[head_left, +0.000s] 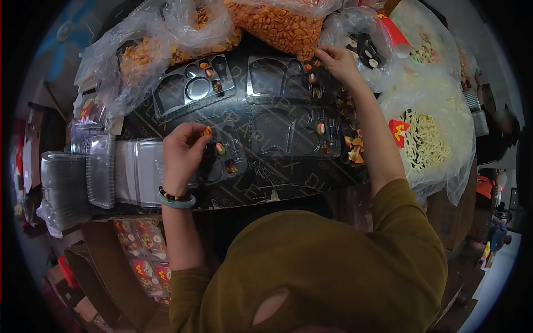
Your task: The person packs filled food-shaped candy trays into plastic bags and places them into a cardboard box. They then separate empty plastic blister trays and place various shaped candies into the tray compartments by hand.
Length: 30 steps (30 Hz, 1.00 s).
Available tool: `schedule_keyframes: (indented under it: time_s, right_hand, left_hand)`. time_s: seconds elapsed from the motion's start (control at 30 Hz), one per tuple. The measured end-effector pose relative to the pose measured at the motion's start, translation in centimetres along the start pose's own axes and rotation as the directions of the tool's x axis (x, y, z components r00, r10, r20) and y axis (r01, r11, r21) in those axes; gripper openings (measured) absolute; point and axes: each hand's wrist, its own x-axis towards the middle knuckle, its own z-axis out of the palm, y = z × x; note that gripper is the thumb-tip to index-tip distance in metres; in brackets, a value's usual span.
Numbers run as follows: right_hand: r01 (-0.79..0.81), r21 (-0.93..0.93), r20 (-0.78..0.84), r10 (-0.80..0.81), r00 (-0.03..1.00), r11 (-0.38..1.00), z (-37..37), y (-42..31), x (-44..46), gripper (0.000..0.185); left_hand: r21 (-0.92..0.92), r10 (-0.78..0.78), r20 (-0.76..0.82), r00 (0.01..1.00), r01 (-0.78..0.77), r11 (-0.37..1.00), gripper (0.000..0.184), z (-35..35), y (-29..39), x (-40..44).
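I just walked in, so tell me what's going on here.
Four clear trays sit on the table, each with small pieces inside. A person's left hand pinches an orange piece by the lower-left tray. The right hand is beside a bag of orange pieces; whether it holds one is unclear.

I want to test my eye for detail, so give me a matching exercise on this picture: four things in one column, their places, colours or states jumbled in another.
1. Strands
2. Left hand
3. Bangle
4. Shirt

A. Pale and ring-shaped
B. Olive-brown
C. Lying in a clear bag on the right
D. Pinching a small orange piece

Pairs: 1-C, 2-D, 3-A, 4-B.
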Motion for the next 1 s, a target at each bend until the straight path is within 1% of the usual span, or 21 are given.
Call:
schedule_keyframes:
  time_s: [0.03,0.07,0.13,0.2,0.23,0.27,0.3,0.37,0.43,0.47,0.5,0.57,0.67,0.7,0.77,0.8,0.87,0.9,0.97,1.0]
  right_hand:
    - [-0.007,0.1,-0.031,0.01,0.999,0.995,-0.2,0.7,-0.1,0.031]
    - [-0.012,0.02,-0.012,0.012,1.0,1.0,-0.4,1.4,-0.2,0.03]
    - [-0.016,-0.135,0.029,0.02,0.999,0.991,-1.0,0.1,-1.4,0.028]
    - [0.098,-0.243,-0.007,-0.103,0.995,0.965,-0.5,-1.1,-2.3,0.026]
    - [0.161,-0.292,-0.035,-0.178,0.983,0.943,-0.2,-0.6,-1.9,0.024]
    - [0.205,-0.391,-0.021,-0.231,0.973,0.897,0.0,-0.4,-1.6,0.022]
    - [0.225,-0.43,0.02,-0.239,0.971,0.875,0.1,-0.9,-1.4,0.022]
    - [0.196,-0.423,0.047,-0.194,0.98,0.885,0.6,0.3,-0.7,0.021]
    - [0.116,-0.308,-0.051,-0.139,0.989,0.944,1.0,-0.8,-1.0,0.019]
    - [0.084,-0.288,-0.064,-0.107,0.992,0.954,1.1,-1.7,-1.4,0.018]
    - [0.131,-0.287,-0.013,-0.141,0.99,0.949,1.5,-1.5,-1.4,0.018]
    - [0.216,-0.286,0.077,-0.202,0.976,0.933,1.6,-0.5,-1.5,0.017]
    - [0.449,-0.493,0.098,-0.465,0.88,0.745,1.9,1.2,-1.1,0.014]
    - [0.362,-0.443,0.088,-0.363,0.928,0.82,1.9,0.5,-1.4,0.012]
    - [0.166,-0.336,0.084,-0.146,0.986,0.927,2.3,-1.7,-2.2,0.01]
    - [0.205,-0.349,0.08,-0.189,0.979,0.915,2.2,-1.6,-2.3,0.01]
    - [0.285,-0.371,0.078,-0.276,0.958,0.884,2.4,-1.2,-2.4,0.01]
    - [0.264,-0.393,0.103,-0.243,0.965,0.881,2.3,-1.3,-2.4,0.011]
    - [0.222,-0.437,0.147,-0.175,0.974,0.872,2.2,-1.8,-2.4,0.014]
    - [0.267,-0.391,0.1,-0.248,0.964,0.881,2.2,-2.0,-2.6,0.013]
  left_hand:
    - [-0.011,0.027,-0.008,1.0,-0.027,1.0,0.015,0.0,-0.2,-0.1]
    - [-0.006,0.044,-0.037,0.998,-0.044,0.999,0.015,0.1,-0.2,-0.3]
    - [0.01,0.077,-0.096,0.992,-0.076,0.997,0.016,0.3,0.2,-0.7]
    - [-0.105,0.042,-0.069,0.997,-0.049,0.993,0.018,0.2,-0.8,-0.9]
    - [-0.152,0.016,-0.068,0.998,-0.026,0.988,0.019,-0.2,-0.6,-1.0]
    - [-0.17,-0.042,-0.055,0.998,0.032,0.985,0.02,-0.5,-0.2,-1.3]
    - [-0.243,-0.108,-0.045,0.993,0.094,0.966,0.021,-0.6,-0.4,-1.5]
    - [-0.379,-0.199,-0.004,0.98,0.183,0.907,0.023,-0.9,-0.3,-1.6]
    - [-0.439,-0.236,-0.004,0.972,0.211,0.873,0.024,-1.2,-0.5,-1.9]
    - [-0.473,-0.248,0.009,0.969,0.222,0.852,0.024,-1.1,-0.5,-2.0]
    - [-0.473,-0.24,-0.034,0.97,0.196,0.859,0.02,-0.8,-0.3,-2.0]
    - [-0.444,-0.235,-0.036,0.971,0.195,0.875,0.02,-0.8,-0.2,-2.2]
    - [-0.372,-0.175,-0.051,0.983,0.144,0.917,0.018,-0.3,-0.6,-2.0]
    - [-0.341,-0.147,-0.055,0.988,0.12,0.932,0.016,-0.1,-0.9,-2.0]
    - [-0.192,-0.089,-0.117,0.989,0.066,0.979,0.014,0.6,-1.1,-1.9]
    - [-0.113,-0.056,-0.148,0.987,0.039,0.993,0.014,0.9,-1.1,-1.9]
    - [0.09,0.072,-0.142,0.987,-0.06,0.994,0.013,1.2,-1.0,-1.6]
    - [0.191,0.134,-0.131,0.982,-0.108,0.976,0.012,1.3,-1.0,-1.5]
    - [0.24,0.134,-0.127,0.983,-0.101,0.966,0.013,1.5,-1.1,-1.2]
    - [0.262,0.136,-0.12,0.983,-0.101,0.96,0.014,1.7,-0.9,-1.1]
